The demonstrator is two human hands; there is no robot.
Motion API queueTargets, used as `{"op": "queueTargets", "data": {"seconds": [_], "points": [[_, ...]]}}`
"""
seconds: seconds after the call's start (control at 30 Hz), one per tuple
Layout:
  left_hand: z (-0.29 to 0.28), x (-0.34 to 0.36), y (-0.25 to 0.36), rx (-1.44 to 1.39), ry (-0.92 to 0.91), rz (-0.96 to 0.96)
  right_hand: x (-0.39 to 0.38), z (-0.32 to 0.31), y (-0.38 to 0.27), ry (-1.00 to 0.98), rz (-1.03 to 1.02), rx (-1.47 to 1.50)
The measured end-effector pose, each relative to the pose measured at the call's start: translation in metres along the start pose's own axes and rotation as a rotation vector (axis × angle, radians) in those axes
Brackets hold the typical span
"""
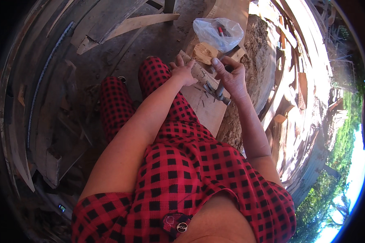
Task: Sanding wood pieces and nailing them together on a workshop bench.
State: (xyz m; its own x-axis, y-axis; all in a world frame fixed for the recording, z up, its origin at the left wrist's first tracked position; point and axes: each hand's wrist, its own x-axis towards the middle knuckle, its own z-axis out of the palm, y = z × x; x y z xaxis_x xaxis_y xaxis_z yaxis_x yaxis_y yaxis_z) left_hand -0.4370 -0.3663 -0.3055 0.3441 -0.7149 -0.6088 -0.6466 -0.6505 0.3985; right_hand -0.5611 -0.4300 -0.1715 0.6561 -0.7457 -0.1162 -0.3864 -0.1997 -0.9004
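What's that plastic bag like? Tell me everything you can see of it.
The bag is thin, see-through whitish plastic, crumpled, with shiny folds. A small red thing and something dark show inside. It lies on the board, beyond the left hand and right hand, neither touching it. A wood chunk sits at its near side; whether they touch is unclear.

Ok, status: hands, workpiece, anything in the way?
Left hand on wooden strip, fingers spread. Right hand gripping hammer, head downward. Dark nail-like bits loose on board. Wood block and plastic bag close beyond.
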Motion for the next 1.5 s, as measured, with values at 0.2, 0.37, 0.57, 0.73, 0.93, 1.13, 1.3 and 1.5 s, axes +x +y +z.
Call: {"op": "queueTargets", "data": {"seconds": [0.2,0.37,0.57,0.73,0.93,1.13,1.3,1.5], "points": [[-0.006,0.003,0.006,0.005,-0.042,0.027,0.02,0.007,0.005,0.012,-0.05,-0.072],[-0.002,0.006,0.01,0.042,-0.063,0.04,0.027,0.019,-0.015,-0.031,-0.171,0.01],[0.01,0.011,-0.007,0.133,-0.065,0.079,0.027,0.032,0.005,-0.046,-0.28,0.162],[0.029,0.024,-0.014,0.148,0.059,0.101,0.006,0.013,0.007,-0.117,-0.177,0.214],[0.009,0.017,0.001,0.237,0.048,0.267,0.001,0.026,0.011,0.001,-0.248,0.056],[0.005,0.001,0.005,0.064,0.012,0.054,-0.042,-0.08,0.046,0.069,0.027,0.58],[0.003,0.002,0.006,0.051,-0.015,0.051,-0.068,-0.114,0.08,0.342,0.003,0.848],[0.001,0.01,0.01,0.068,-0.011,0.04,-0.074,-0.088,0.076,0.253,0.113,0.612]]}}
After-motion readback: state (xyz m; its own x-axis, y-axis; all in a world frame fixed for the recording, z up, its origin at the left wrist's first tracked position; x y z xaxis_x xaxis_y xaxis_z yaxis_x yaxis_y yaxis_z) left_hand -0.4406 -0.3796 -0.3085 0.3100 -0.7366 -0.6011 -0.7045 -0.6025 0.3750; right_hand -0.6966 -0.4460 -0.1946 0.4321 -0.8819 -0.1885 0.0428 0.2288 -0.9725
